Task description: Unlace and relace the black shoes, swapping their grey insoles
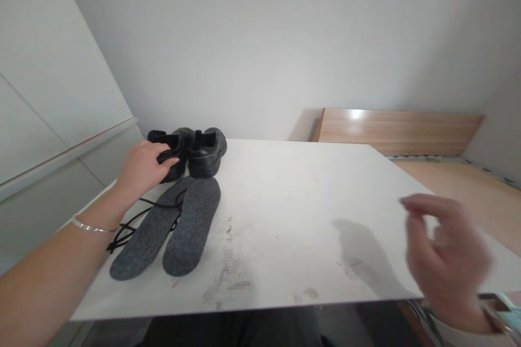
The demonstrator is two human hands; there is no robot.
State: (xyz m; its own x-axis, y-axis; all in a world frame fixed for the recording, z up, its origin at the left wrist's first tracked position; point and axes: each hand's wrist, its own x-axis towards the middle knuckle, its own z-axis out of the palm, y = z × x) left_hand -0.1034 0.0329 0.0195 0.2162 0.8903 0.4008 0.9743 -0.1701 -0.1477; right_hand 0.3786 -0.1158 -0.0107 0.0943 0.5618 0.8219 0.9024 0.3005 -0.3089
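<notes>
Two black shoes stand side by side at the far left of the white table. My left hand is closed on the heel of the left shoe, thumb over its collar. The right shoe stands next to it, untouched. In front of the shoes lie two grey insoles, side by side, with black laces partly under the left one. My right hand hovers over the table's near right corner, blurred, fingers loosely curled and apart, nothing in it.
A grey wall rises behind the table and white cabinet panels stand at the left. A wooden board and wooden floor lie beyond the table's right edge. The tabletop has faint smudges near its front.
</notes>
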